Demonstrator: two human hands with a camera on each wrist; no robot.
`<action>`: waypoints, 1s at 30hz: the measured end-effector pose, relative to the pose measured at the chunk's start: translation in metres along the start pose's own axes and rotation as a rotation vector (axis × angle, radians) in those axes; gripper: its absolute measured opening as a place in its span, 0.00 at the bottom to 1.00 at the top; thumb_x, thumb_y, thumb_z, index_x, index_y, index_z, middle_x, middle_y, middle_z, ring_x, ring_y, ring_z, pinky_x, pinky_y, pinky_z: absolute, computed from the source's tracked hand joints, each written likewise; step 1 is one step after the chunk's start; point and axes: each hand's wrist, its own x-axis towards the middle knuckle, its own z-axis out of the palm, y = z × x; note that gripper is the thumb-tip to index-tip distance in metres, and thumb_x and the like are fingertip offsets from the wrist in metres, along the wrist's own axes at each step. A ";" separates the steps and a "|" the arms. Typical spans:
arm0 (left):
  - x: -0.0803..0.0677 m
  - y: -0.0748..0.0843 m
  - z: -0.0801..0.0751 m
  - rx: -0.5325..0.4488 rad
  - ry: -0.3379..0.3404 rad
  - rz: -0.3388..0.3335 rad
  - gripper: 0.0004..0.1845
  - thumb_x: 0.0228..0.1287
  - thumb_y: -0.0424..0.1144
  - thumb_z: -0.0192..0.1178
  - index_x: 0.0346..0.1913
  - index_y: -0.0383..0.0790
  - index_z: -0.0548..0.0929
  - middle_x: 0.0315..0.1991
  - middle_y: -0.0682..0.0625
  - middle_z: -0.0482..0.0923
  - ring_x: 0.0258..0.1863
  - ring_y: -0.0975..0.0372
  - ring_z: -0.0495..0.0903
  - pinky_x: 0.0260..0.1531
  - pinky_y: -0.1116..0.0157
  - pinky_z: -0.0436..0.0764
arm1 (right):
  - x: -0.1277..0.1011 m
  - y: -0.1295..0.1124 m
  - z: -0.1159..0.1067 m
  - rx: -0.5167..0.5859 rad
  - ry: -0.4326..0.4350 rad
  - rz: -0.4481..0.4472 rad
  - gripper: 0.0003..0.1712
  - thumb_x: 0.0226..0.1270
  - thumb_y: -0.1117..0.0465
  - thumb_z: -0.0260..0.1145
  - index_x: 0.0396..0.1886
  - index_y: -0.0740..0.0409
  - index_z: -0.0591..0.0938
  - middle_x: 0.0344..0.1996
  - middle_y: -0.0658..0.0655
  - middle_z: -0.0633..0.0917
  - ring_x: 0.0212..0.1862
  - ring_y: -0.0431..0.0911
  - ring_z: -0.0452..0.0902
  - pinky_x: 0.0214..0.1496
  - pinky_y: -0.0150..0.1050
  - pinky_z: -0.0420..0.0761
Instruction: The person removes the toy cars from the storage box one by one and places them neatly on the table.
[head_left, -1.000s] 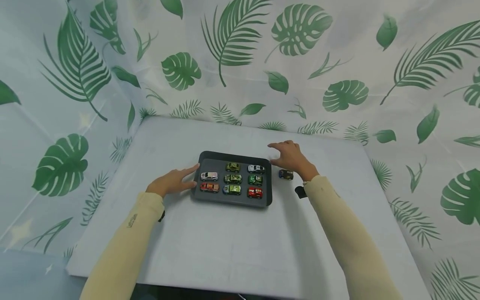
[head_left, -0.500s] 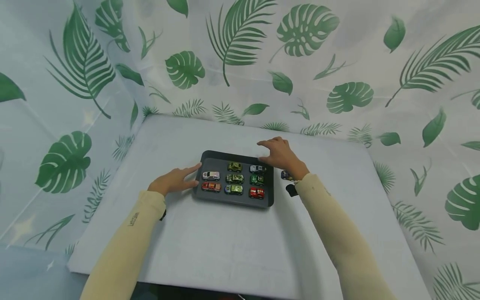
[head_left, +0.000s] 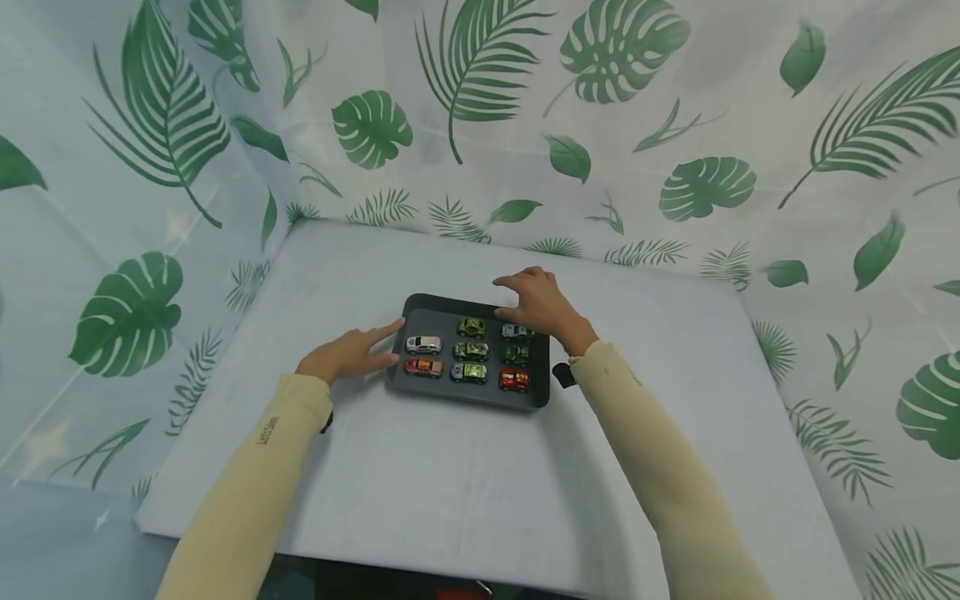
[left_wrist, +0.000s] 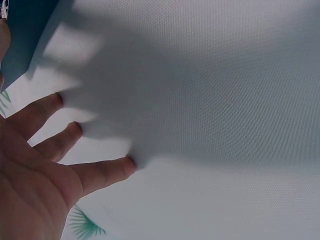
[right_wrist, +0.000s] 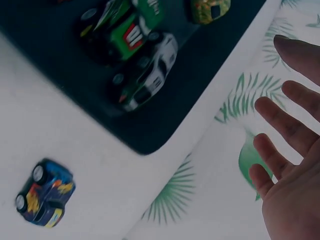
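A dark grey tray [head_left: 438,389] lies on the white table and holds several toy cars. My left hand [head_left: 347,354] is at its left rim, thumb and forefinger extended to the edge. In the left wrist view the other fingers [left_wrist: 104,172] spread with tips down on the table. My right hand [head_left: 542,302] hovers over the tray's back right corner, with nothing in its relaxed fingers. Beneath it is a white toy car [head_left: 514,332]; a green one [head_left: 515,355] and a red one [head_left: 514,381] stand in the same column.
A dark blue toy car [right_wrist: 47,194] with yellow flame marks sits outside the tray, hidden by my right arm in the head view. In the tray, a silver car [head_left: 423,344] and an orange car [head_left: 423,367] stand at left. A leaf-print backdrop [head_left: 450,183] surrounds the table.
My right hand has moved left, from beside the tray to over its back right corner. The dark blue car has become hidden in the head view. My left hand stays at the rim.
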 end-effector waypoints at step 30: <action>-0.002 0.000 0.001 -0.015 0.003 -0.015 0.41 0.84 0.58 0.55 0.89 0.59 0.50 0.83 0.32 0.56 0.81 0.36 0.55 0.75 0.33 0.58 | 0.035 -0.056 0.037 -0.059 -0.062 -0.148 0.28 0.72 0.52 0.78 0.68 0.55 0.86 0.60 0.59 0.88 0.73 0.63 0.67 0.75 0.65 0.63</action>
